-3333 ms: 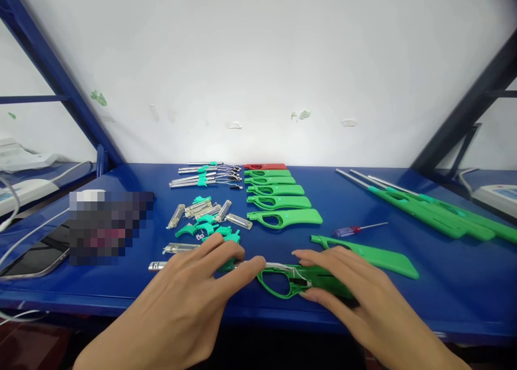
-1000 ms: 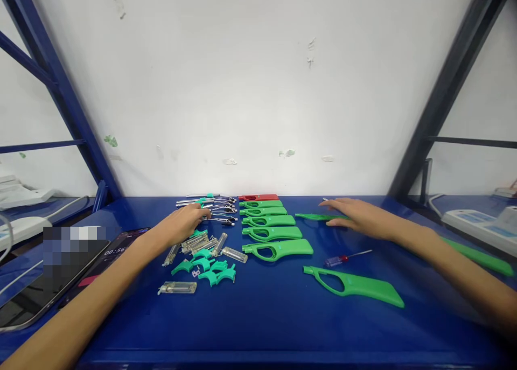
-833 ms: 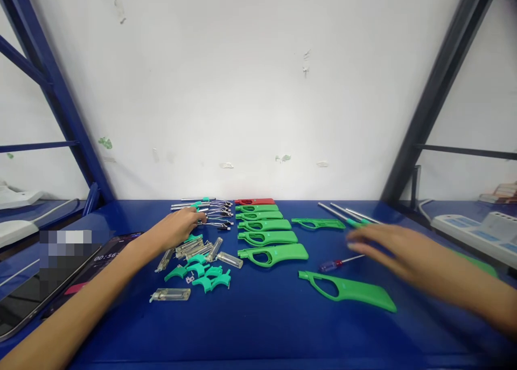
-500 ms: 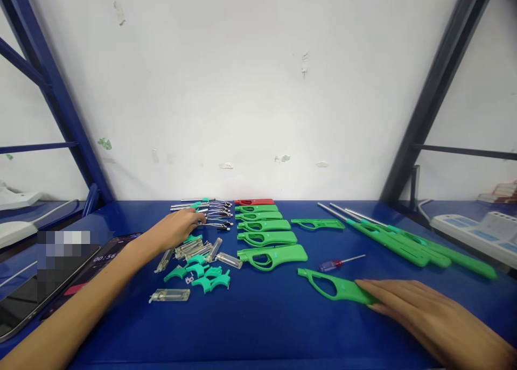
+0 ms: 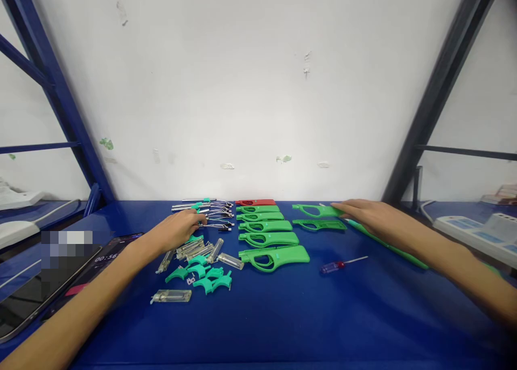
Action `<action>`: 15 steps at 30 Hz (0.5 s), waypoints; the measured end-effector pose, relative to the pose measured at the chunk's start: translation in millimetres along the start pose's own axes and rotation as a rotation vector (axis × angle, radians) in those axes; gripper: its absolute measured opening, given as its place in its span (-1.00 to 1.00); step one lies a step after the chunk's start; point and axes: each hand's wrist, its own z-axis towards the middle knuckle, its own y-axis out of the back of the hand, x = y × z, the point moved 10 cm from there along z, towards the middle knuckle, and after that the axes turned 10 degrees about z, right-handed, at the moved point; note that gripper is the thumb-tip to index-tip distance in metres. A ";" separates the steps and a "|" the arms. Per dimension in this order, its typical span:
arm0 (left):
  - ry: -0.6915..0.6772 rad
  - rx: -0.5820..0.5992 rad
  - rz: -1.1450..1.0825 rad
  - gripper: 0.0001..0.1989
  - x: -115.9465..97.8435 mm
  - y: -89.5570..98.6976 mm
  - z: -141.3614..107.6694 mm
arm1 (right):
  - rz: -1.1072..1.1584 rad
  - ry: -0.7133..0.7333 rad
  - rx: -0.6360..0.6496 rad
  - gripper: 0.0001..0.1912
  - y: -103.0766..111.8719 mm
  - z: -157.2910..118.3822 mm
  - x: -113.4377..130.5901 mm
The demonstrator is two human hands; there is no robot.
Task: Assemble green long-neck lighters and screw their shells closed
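A person's right hand, fingers closed, grips a green shell near the back edge of the desk, hiding its butt end. The left hand curls over metal tubes toward the back left corner, any hold impossible to tell. What the nearby clear tanks contain cannot be made out.

Green plastic lighter-handle shell with open trigger loop: narrow end left, butt hidden, near bench far edge, right of centre. Slim teal-collared, wired silver metal rods: sideways, grouped near far edge, left of centre, partly hidden.
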 end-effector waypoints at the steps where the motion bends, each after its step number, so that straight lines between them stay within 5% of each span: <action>1: 0.001 0.000 0.001 -0.70 0.1 0.0 -0.2 | 0.007 0.007 0.023 -0.60 -8.7 11.5 -7.2; 6: 0.003 -0.006 0.001 -0.70 -0.5 1.4 -0.5 | 0.028 0.044 0.105 -0.60 -46.3 22.6 -34.5; 15: -0.002 -0.040 0.001 -0.68 -2.9 8.1 -2.9 | 0.057 0.094 0.164 -0.60 -54.4 6.8 -39.4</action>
